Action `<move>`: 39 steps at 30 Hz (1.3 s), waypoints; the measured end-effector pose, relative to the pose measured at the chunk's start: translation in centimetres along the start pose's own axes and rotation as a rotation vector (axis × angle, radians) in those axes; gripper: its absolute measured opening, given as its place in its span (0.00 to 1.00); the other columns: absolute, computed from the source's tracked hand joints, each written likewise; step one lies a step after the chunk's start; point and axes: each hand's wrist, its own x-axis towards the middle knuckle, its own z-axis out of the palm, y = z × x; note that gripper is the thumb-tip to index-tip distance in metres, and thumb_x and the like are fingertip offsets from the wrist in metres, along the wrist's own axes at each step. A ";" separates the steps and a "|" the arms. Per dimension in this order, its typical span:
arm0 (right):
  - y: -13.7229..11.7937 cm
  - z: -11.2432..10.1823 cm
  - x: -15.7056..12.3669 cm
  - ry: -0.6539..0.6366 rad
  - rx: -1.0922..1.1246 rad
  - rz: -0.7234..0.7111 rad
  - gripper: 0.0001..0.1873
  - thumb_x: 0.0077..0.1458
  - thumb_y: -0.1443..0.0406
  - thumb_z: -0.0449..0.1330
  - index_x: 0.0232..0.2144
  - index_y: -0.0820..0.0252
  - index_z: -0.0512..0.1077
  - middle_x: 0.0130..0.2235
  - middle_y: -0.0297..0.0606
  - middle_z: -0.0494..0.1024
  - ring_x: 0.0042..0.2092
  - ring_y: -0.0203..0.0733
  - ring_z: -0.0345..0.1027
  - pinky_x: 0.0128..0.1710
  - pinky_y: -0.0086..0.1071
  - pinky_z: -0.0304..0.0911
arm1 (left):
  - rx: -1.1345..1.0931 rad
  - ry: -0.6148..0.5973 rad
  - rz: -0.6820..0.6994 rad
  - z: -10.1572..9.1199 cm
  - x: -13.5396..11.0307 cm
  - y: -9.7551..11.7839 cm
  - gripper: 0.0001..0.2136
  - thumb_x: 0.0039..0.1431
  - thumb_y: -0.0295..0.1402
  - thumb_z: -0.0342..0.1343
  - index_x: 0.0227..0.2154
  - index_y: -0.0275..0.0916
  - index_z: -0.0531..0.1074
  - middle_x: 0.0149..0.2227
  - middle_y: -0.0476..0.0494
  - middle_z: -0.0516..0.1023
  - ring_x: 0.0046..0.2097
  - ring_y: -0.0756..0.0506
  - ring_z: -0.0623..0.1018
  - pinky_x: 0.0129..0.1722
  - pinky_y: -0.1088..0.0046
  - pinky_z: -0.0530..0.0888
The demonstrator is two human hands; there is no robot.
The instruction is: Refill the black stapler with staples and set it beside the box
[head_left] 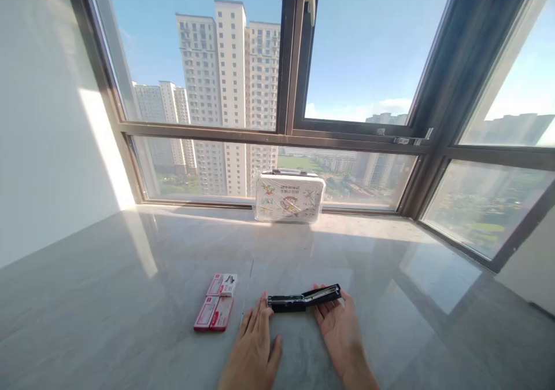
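A black stapler (303,298) lies swung open on the grey marble surface (130,297), stretched out left to right. My left hand (255,343) rests flat with its fingers straight, the fingertips touching the stapler's left end. My right hand (340,326) lies under and behind the stapler's right half, fingers stretched out against it. Two small red and white boxes lie to the left: one (222,284) farther away, one (214,313) nearer, close to my left hand.
A white printed case with a handle (289,197) stands against the window at the back. Dark window frames (290,89) run along the back and right. A white wall (47,147) closes the left side.
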 end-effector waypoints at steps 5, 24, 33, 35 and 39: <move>-0.6 -3.2 -2.7 -0.033 -0.071 0.068 0.26 0.55 0.48 0.60 0.51 0.54 0.70 0.54 0.42 0.78 0.60 0.50 0.70 0.60 0.44 0.67 | 0.119 0.277 -0.316 -1.8 -1.1 -0.7 0.25 0.66 0.31 0.46 0.65 0.39 0.57 0.70 0.34 0.56 0.72 0.36 0.50 0.68 0.43 0.53; 1.9 1.5 -5.3 -0.515 -1.075 0.033 0.25 0.62 0.47 0.53 0.50 0.58 0.69 0.22 0.25 0.71 0.13 0.30 0.55 0.10 0.23 0.45 | -0.349 -0.039 -0.134 -4.2 -1.1 0.2 0.12 0.67 0.31 0.48 0.50 0.46 0.70 0.45 0.44 0.79 0.47 0.43 0.79 0.48 0.66 0.76; 2.1 1.2 -4.4 -0.388 -1.189 -0.252 0.15 0.60 0.55 0.58 0.30 0.59 0.74 0.24 0.31 0.71 0.27 0.36 0.63 0.27 0.27 0.54 | -0.395 -0.186 -0.099 -4.7 0.3 0.8 0.19 0.60 0.33 0.59 0.55 0.47 0.70 0.53 0.44 0.76 0.53 0.40 0.74 0.53 0.64 0.70; 2.0 1.0 -4.3 -0.367 -1.183 -0.197 0.14 0.59 0.55 0.58 0.29 0.60 0.72 0.23 0.31 0.71 0.25 0.35 0.61 0.24 0.27 0.53 | -0.414 -0.167 -0.119 -4.8 0.2 0.5 0.19 0.57 0.33 0.60 0.52 0.45 0.71 0.52 0.43 0.76 0.53 0.40 0.74 0.54 0.65 0.70; 2.0 1.2 -4.2 -0.343 -1.137 0.007 0.16 0.60 0.52 0.55 0.29 0.58 0.69 0.18 0.28 0.68 0.16 0.33 0.54 0.18 0.27 0.45 | -0.389 -0.178 -0.169 -5.2 0.5 0.5 0.11 0.57 0.35 0.61 0.43 0.45 0.75 0.45 0.46 0.77 0.49 0.41 0.75 0.50 0.66 0.70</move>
